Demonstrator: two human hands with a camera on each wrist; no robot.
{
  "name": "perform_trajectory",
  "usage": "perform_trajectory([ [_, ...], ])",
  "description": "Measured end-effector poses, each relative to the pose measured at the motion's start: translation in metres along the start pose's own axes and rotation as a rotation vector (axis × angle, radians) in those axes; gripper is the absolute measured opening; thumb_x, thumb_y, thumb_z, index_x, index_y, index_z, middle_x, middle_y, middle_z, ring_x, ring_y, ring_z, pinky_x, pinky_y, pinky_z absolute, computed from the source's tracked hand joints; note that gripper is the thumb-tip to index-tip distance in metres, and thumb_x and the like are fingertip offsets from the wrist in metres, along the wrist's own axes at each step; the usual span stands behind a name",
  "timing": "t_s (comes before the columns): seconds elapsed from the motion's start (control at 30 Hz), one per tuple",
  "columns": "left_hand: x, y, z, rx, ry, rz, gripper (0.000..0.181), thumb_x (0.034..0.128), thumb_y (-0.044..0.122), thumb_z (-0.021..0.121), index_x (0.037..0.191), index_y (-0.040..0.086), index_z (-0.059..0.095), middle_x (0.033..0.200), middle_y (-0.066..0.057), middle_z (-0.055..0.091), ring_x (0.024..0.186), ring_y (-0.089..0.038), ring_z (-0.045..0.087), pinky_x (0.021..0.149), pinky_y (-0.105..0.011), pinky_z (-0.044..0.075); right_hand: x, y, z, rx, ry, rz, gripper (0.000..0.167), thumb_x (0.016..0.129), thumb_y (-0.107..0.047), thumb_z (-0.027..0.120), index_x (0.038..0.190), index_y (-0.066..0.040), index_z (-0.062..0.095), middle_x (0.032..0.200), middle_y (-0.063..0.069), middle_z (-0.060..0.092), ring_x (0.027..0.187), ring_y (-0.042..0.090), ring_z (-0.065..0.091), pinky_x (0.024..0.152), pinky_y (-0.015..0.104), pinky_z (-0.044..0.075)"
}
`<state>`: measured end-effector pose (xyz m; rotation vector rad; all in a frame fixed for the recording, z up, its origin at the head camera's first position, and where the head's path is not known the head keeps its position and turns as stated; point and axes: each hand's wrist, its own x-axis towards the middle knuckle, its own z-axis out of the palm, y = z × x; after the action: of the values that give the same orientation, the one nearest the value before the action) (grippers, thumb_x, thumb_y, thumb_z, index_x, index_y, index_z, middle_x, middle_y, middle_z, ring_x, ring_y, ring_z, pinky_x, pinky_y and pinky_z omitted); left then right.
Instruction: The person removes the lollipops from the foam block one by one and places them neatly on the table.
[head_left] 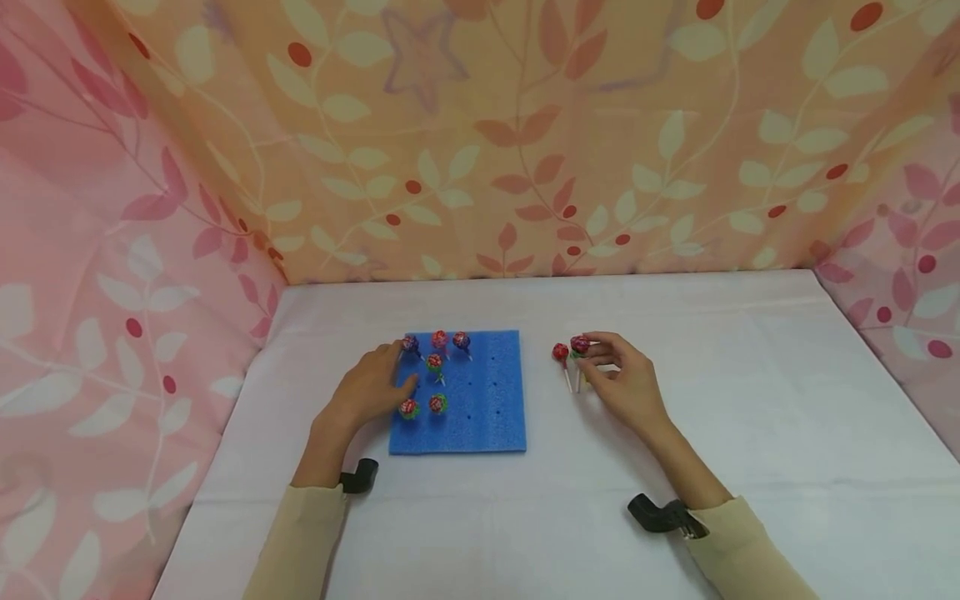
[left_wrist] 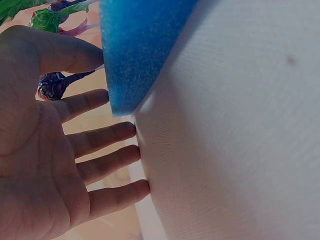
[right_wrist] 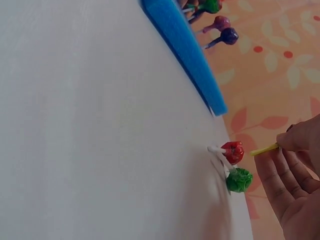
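My left hand [head_left: 367, 387] rests at the left side of a blue foam block [head_left: 491, 437], fingers nearly straight, with thumb and forefinger against the foam in the left wrist view. Close to those fingers stands a dark blue lollipop [left_wrist: 52, 86]. Several more lollipops, such as a red and green one [head_left: 437, 403], stick up from the block's left part. To the right of the block, my right hand [head_left: 626, 383] pinches a lollipop by its yellow stick [right_wrist: 265, 149]; its head is mostly hidden in the right wrist view. A red lollipop [right_wrist: 233, 152] and a green lollipop [right_wrist: 239, 180] lie beside that hand.
Small holes [head_left: 469, 417] dot the right part of the block. White cloth [head_left: 525, 533] covers the table. Patterned curtains [head_left: 525, 167] stand at the back and both sides. A black wrist mount [head_left: 656, 512] sits below the right hand, another [head_left: 362, 477] below the left.
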<state>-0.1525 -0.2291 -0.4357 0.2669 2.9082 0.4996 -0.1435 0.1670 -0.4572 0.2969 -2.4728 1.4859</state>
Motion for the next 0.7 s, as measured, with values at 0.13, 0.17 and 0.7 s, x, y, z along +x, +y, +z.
perform_trajectory([
  [0.13,-0.001,0.0,0.0,-0.004,0.0,-0.001,0.076,0.1031,0.037,0.059,0.161,-0.006,0.034,0.159,-0.029,0.048,0.147,-0.049,0.048,0.119,-0.064,0.044,0.0,0.004,-0.004,0.006,-0.011,0.001,0.041,0.092,0.001,0.077,0.132,-0.004,0.067,0.105,0.018,0.076,0.088,-0.005,0.067,0.074,0.009,0.058],
  [0.17,0.0,0.0,0.0,-0.004,0.001,0.001,0.076,0.1031,0.037,0.059,0.161,-0.006,0.034,0.159,-0.03,0.048,0.147,-0.049,0.048,0.118,-0.065,0.044,-0.001,0.005,-0.004,0.007,-0.016,0.002,0.041,0.093,0.001,0.076,0.132,-0.003,0.067,0.105,0.018,0.076,0.088,-0.005,0.067,0.074,0.009,0.058],
  [0.7,0.001,-0.001,0.0,-0.009,0.004,0.003,0.076,0.1028,0.037,0.059,0.161,-0.006,0.034,0.158,-0.029,0.049,0.146,-0.049,0.049,0.117,-0.065,0.045,0.003,0.016,-0.013,-0.082,-0.036,0.03,0.041,0.093,0.0,0.076,0.133,-0.002,0.067,0.104,0.02,0.078,0.09,0.023,0.076,0.076,0.003,0.053],
])
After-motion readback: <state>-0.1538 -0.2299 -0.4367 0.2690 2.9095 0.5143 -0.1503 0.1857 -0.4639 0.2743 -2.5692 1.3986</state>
